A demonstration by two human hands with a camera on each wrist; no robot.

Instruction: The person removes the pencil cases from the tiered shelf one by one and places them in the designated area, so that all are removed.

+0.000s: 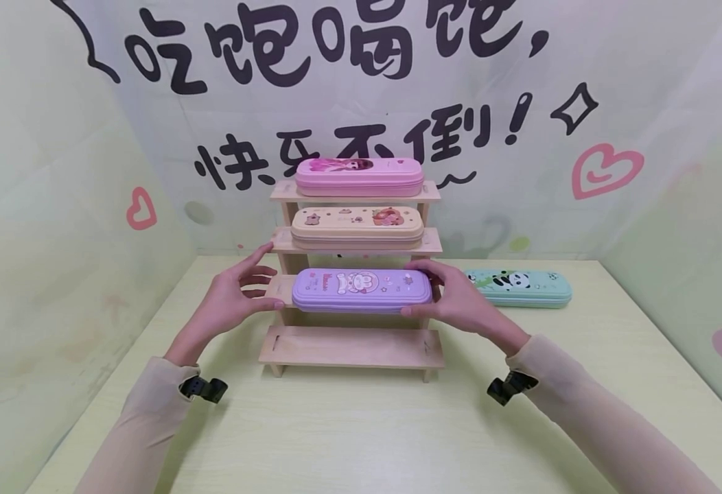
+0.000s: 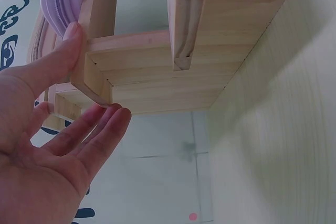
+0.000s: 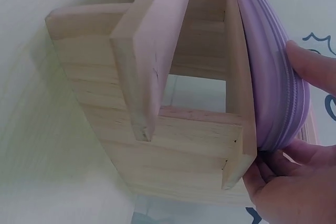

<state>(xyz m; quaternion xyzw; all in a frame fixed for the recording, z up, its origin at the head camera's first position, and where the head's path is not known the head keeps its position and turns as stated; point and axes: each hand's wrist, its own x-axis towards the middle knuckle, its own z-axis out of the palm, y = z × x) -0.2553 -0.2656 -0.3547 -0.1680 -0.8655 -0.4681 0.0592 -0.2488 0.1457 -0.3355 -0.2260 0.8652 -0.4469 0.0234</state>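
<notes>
A purple pencil case (image 1: pixel 361 290) with a cartoon print lies lengthwise on the third shelf down of a stepped wooden rack (image 1: pixel 351 348). My right hand (image 1: pixel 456 302) grips its right end, thumb on the front side and fingers behind. In the right wrist view, the zipper side of the purple case (image 3: pixel 278 77) shows against the shelf board. My left hand (image 1: pixel 234 291) holds the left end of that same shelf, its thumb at the front edge close to the case. The left wrist view shows the fingertips (image 2: pixel 118 113) touching the board's far corner.
A pink pencil case (image 1: pixel 361 178) lies on the top shelf and a cream one (image 1: pixel 357 230) on the shelf below. On the table (image 1: pixel 348 432), right of the rack, lies a green panda pencil case (image 1: pixel 521 288). A printed cloth backdrop (image 1: pixel 509 206) stands behind.
</notes>
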